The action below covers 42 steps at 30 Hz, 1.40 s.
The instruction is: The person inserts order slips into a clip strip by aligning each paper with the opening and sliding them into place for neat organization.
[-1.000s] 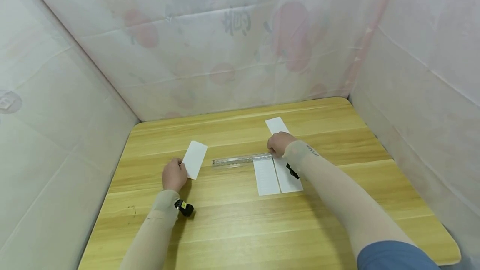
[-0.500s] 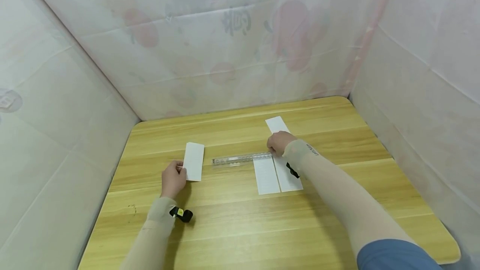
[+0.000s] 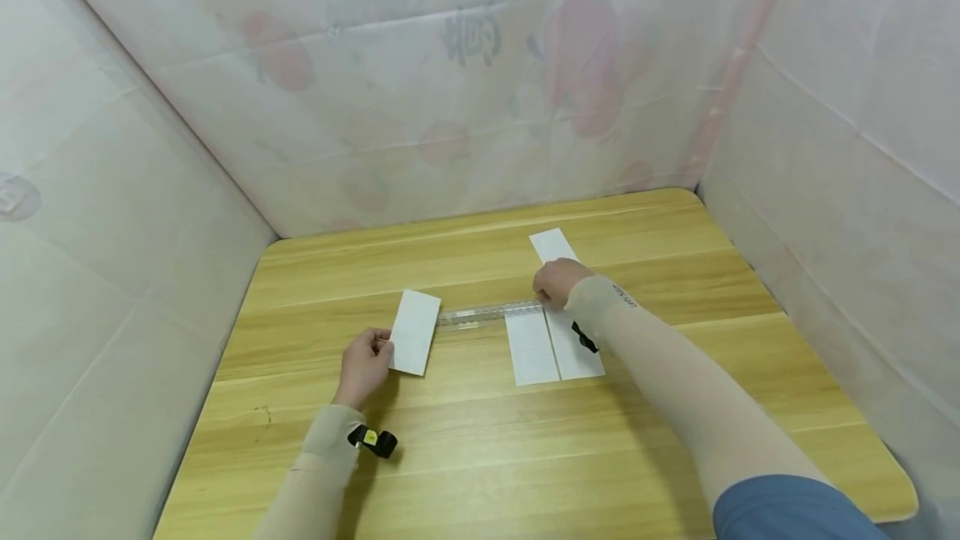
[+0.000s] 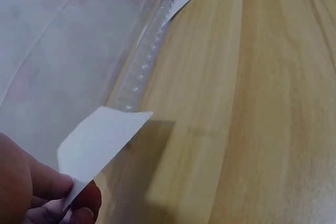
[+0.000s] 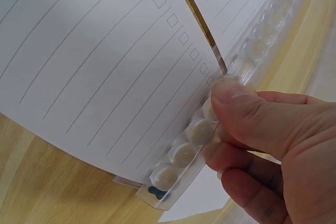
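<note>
My left hand [image 3: 367, 363] pinches a small white sheet of paper [image 3: 415, 332] by its near left edge. That sheet is raised off the wood, casting a shadow in the left wrist view. My right hand [image 3: 558, 280] pinches a clear plastic binding strip [image 3: 480, 315], its thumb over the row of round bumps in the right wrist view. Two lined sheets with small checkboxes, a left one [image 3: 532, 350] and a right one [image 3: 573, 350], lie side by side with their far edges at the strip. The hand and wrist hide part of the right sheet.
Another white sheet [image 3: 553, 244] lies beyond my right hand, partly covered by it. Everything is on a wood-grain table [image 3: 480, 457] with rounded corners. Pale printed curtains [image 3: 450, 107] close in the back and both sides.
My left hand first drew its sheet slightly left and turned it upright, then carried it right and nearer, so it now covers the strip's left end. My right hand stays in place.
</note>
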### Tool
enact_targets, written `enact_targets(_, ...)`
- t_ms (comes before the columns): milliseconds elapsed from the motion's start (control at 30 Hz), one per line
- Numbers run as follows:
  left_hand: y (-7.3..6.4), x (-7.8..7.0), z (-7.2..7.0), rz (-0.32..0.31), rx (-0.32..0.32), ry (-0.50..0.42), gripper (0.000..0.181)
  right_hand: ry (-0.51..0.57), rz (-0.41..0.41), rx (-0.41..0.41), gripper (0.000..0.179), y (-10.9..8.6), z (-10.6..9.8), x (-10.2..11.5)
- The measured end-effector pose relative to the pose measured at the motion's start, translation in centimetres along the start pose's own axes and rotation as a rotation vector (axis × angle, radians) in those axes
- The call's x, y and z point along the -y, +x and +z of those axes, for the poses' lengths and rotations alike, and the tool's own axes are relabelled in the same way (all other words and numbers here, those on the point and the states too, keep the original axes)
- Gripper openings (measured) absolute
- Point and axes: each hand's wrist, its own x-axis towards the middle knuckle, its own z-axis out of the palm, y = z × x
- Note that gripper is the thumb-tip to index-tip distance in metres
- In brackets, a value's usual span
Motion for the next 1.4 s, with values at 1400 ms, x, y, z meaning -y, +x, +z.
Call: enact_targets(1400, -2.7, -1.2, 1.2, 0.009, 0.163, 0.028, 0.015, 0.015, 0.002, 0.01, 0.031, -0.5, -0.3, 0.4)
